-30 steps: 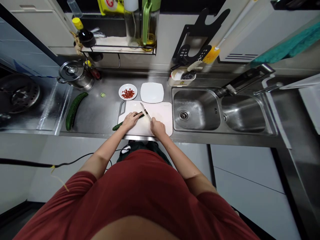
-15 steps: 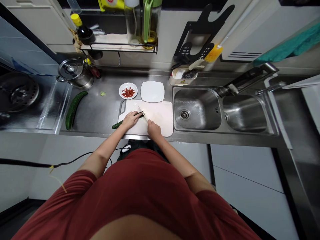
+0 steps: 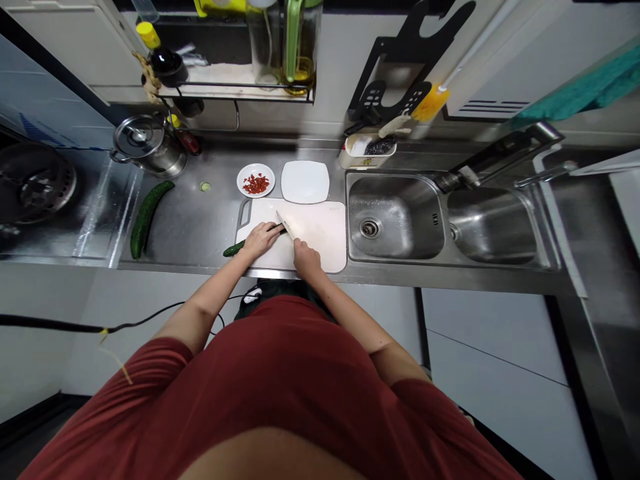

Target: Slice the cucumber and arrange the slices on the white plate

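A white cutting board [image 3: 325,230] lies at the counter's front edge. On it, my left hand [image 3: 261,240] is closed over a green cucumber [image 3: 233,249], whose end sticks out past the board's left side. My right hand [image 3: 306,259] grips a knife [image 3: 285,224] by its handle. The blade slants up and left across the right end of the cucumber, close to my left fingertips. Just behind the board are a small white plate of chopped red pieces [image 3: 256,183] and a bare white square plate [image 3: 305,182].
Another whole cucumber [image 3: 146,217] lies at the left, near a small green slice [image 3: 205,187]. A lidded steel pot [image 3: 149,147] stands behind them. To the right is a double sink [image 3: 395,250]; a utensil holder [image 3: 367,160] stands behind it. A shelf with bottles [image 3: 235,93] hangs above.
Both hands, the knife and the cucumber stay in nearly the same place. The view itself has shifted very slightly.
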Tool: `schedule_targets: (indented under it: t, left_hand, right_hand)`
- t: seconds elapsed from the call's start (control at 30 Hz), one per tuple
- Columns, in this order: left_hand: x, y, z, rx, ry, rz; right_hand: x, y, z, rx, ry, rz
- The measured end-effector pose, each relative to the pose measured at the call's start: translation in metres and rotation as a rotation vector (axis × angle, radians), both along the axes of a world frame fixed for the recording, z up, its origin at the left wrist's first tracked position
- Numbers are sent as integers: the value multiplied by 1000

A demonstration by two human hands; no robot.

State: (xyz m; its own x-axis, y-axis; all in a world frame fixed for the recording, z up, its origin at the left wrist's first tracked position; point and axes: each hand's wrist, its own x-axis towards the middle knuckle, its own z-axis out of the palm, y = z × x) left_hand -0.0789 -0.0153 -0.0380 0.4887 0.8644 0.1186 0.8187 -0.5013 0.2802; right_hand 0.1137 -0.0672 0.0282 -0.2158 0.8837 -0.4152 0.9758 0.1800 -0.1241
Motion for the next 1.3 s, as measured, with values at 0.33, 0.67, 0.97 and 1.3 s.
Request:
schedule_targets:
  t: [0.33,0.67,0.97,1.3]
  left_hand:
    - [0,0,0,3,1,-4]
    - [-1,2,-1,-10,0,-19]
    - [0,2,2,-36,-2,-11]
    - [0,2,4,-45,-9,-5]
  right_hand:
    - [-1,1,-1,-27,19,-5]
    - [-4,3,11,-60,-2,1]
    - [-6,9,7,-63,38,-16]
    - [-1,7,4,-98,64,-19]
